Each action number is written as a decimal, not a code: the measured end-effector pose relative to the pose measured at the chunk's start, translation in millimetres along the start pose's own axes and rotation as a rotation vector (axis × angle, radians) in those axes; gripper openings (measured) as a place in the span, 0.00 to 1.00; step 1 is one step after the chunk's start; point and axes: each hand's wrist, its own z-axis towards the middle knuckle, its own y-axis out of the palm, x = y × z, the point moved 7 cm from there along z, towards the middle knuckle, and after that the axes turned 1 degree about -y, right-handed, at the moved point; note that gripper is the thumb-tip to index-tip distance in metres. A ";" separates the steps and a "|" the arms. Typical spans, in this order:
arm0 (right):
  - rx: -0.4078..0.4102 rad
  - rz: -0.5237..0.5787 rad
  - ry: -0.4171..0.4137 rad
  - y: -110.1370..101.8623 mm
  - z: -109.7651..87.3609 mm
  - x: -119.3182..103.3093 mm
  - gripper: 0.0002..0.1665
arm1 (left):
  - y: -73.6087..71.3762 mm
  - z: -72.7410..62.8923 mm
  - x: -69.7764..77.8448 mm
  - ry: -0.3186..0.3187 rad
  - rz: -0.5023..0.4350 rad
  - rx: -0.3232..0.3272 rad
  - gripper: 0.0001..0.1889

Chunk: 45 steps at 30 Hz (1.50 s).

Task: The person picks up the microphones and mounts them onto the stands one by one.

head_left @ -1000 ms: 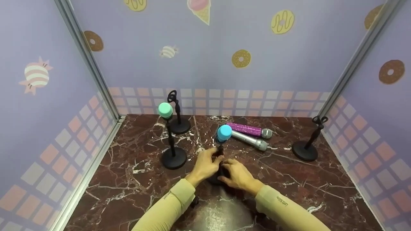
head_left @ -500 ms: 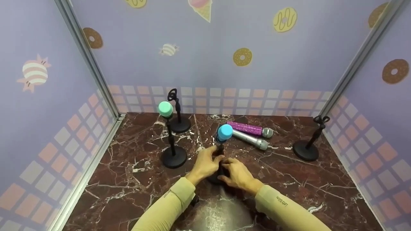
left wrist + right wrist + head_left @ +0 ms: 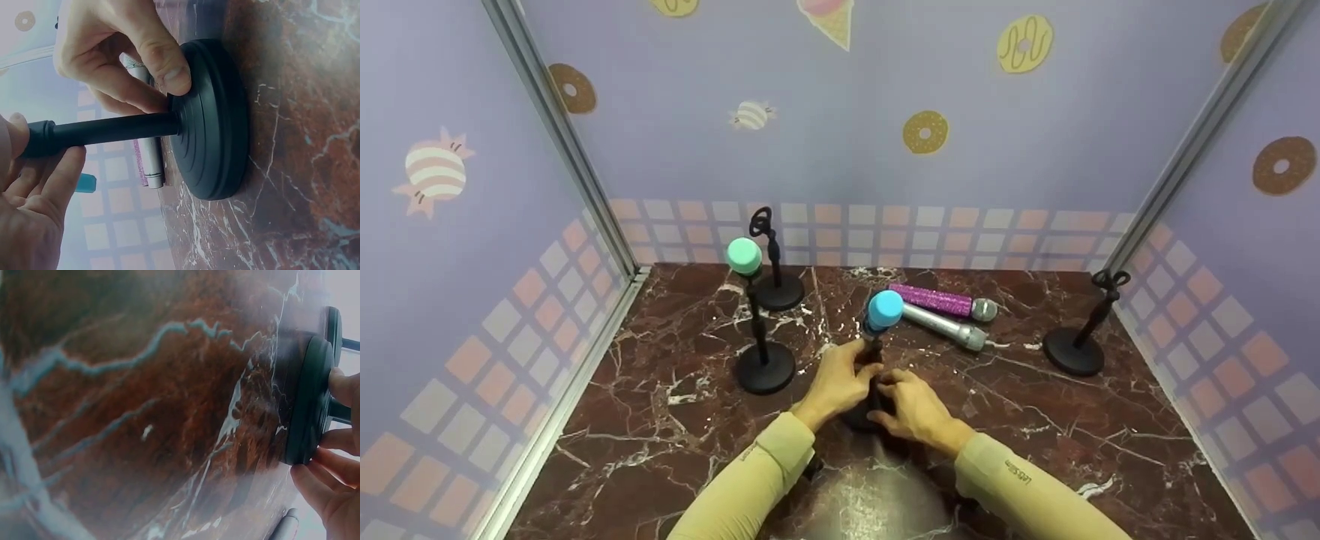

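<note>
A black desktop microphone stand (image 3: 211, 129) stands between my hands, topped by a blue rounded piece (image 3: 886, 309). My left hand (image 3: 834, 384) grips the upper pole, fingers wrapped at the collar in the left wrist view. Lower down, my right hand (image 3: 919, 411) holds the round base, its thumb (image 3: 179, 79) on the top face and its fingers near the foot of the pole. From the right wrist view, fingers of the right hand (image 3: 332, 500) reach the rim of the base (image 3: 309, 405). Part of the pole is hidden behind the hands in the head view.
To the left, another stand (image 3: 765, 369) carries a mint-green rounded piece (image 3: 745, 256). Stands with bare clips are at the back left (image 3: 780, 292) and far right (image 3: 1074, 352). A glittery purple microphone (image 3: 934, 300) and a silver microphone (image 3: 941, 326) lie behind the hands. Patterned walls enclose the marbled tabletop (image 3: 660, 442).
</note>
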 end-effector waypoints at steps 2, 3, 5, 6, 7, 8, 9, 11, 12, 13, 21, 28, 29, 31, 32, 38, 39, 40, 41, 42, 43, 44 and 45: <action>-0.006 0.002 0.007 1.0 -0.3 -0.1 0.29 | 0.3 0.1 -1.0 -0.003 -0.009 0.010 0.07; -0.006 -0.002 0.007 1.3 -0.2 -0.4 0.29 | 0.4 0.0 -1.6 -0.006 -0.009 0.018 0.07; -0.005 -0.012 0.004 2.5 -0.6 -1.1 0.29 | 1.0 -0.6 -3.0 -0.015 -0.028 0.033 0.09; -0.002 -0.019 -0.002 3.1 -0.7 -1.6 0.28 | 1.2 -1.0 -3.8 -0.019 -0.038 0.042 0.10; 0.001 -0.028 -0.007 3.6 -0.9 -1.9 0.28 | 1.4 -1.6 -4.5 -0.024 -0.044 0.053 0.10; 0.004 -0.037 -0.013 3.7 -1.1 -2.4 0.28 | 1.8 -2.3 -5.1 -0.030 -0.053 0.058 0.11; 0.006 -0.041 -0.019 3.9 -1.1 -2.4 0.28 | 2.3 -2.6 -5.2 -0.031 -0.065 0.061 0.11; 0.011 -0.043 -0.027 3.6 -1.3 -2.1 0.28 | 3.1 -3.2 -5.6 -0.030 -0.078 0.066 0.12; 0.014 -0.043 -0.029 3.0 -1.4 -2.0 0.28 | 3.4 -3.2 -5.6 -0.025 -0.078 0.065 0.13; 0.017 -0.043 -0.029 2.2 -1.6 -1.7 0.27 | 3.8 -3.2 -5.4 -0.017 -0.075 0.065 0.13; 0.049 -0.039 -0.041 -0.3 -4.4 -0.3 0.25 | 1.7 -7.6 -1.0 0.054 -0.007 0.053 0.12; 0.072 0.023 -0.007 -1.9 -5.3 4.0 0.25 | -0.2 -7.9 1.1 0.064 -0.066 0.026 0.15; 0.074 0.027 -0.003 -1.9 -5.2 4.4 0.24 | -0.2 -7.5 1.4 0.068 -0.072 0.025 0.15; 0.081 0.031 -0.001 -1.7 -5.0 4.8 0.24 | -0.6 -6.8 2.5 0.077 -0.065 0.026 0.16; 0.083 0.033 0.000 -1.6 -4.8 4.8 0.24 | -0.7 -6.5 2.9 0.081 -0.056 0.027 0.16; 0.081 0.029 -0.015 -1.9 -4.7 3.6 0.25 | -2.1 -6.9 3.4 0.084 -0.015 0.033 0.14; 0.080 0.023 -0.020 -2.3 -4.8 3.4 0.25 | -2.4 -7.0 3.4 0.085 -0.013 0.035 0.14; 0.080 0.016 -0.023 -2.8 -4.6 3.2 0.25 | -2.5 -6.9 3.2 0.086 -0.017 0.034 0.13; 0.079 0.008 -0.026 -3.0 -4.5 3.3 0.25 | -2.5 -6.8 3.0 0.085 -0.024 0.033 0.13; 0.078 0.000 -0.027 -3.3 -4.4 3.3 0.25 | -2.5 -6.6 2.9 0.083 -0.032 0.031 0.13; 0.076 -0.009 -0.027 -3.3 -4.3 3.5 0.25 | -2.4 -6.5 2.7 0.080 -0.036 0.027 0.14; 0.071 -0.016 -0.025 -3.0 -4.2 3.8 0.26 | -2.2 -6.5 2.6 0.078 -0.037 0.023 0.14; 0.065 -0.021 -0.023 -2.7 -4.1 4.1 0.27 | -2.0 -6.4 2.3 0.073 -0.044 0.016 0.14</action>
